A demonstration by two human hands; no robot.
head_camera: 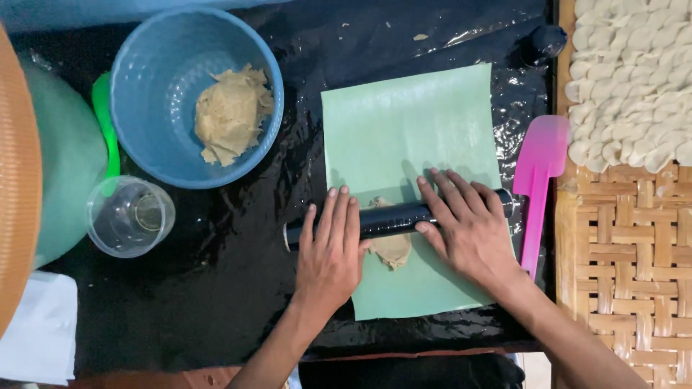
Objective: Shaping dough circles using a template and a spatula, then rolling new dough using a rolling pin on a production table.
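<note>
Tabletop (pixel 216 288) covered in shiny black plastic sheet. Far right, woven bamboo tray (pixel 620 245) with a heap of pale dough pieces (pixel 634 79) piled at its far end. Far left, blue plastic bowl (pixel 137 79) holding a lump of tan dough (pixel 231 112). Left edge: big teal container (pixel 65 166), orange ribbed rim (pixel 14 187) nearer the camera, green handle (pixel 107 122) between container and bowl. Centre-right, green sheet (pixel 404 115) flat on the black plastic. Across its near half lies a black rolling pin (pixel 393 218), left-right, over a small flattened dough piece (pixel 393 248); dough peeks out both far and near of the pin. Left hand (pixel 331 252) flat, fingers together and extended, palm pressing the pin's left part, not clamped round it. Right hand (pixel 468 230) also flat and splayed, fingers apart, pressing the pin's right part. Pink spatula (pixel 537 180) just right of the sheet, beside the tray edge. Clear plastic cup (pixel 130 216) near the bowl, left. White cloth (pixel 43 331) near left corner. Small dark round cap (pixel 544 39) far right, by the tray.
</note>
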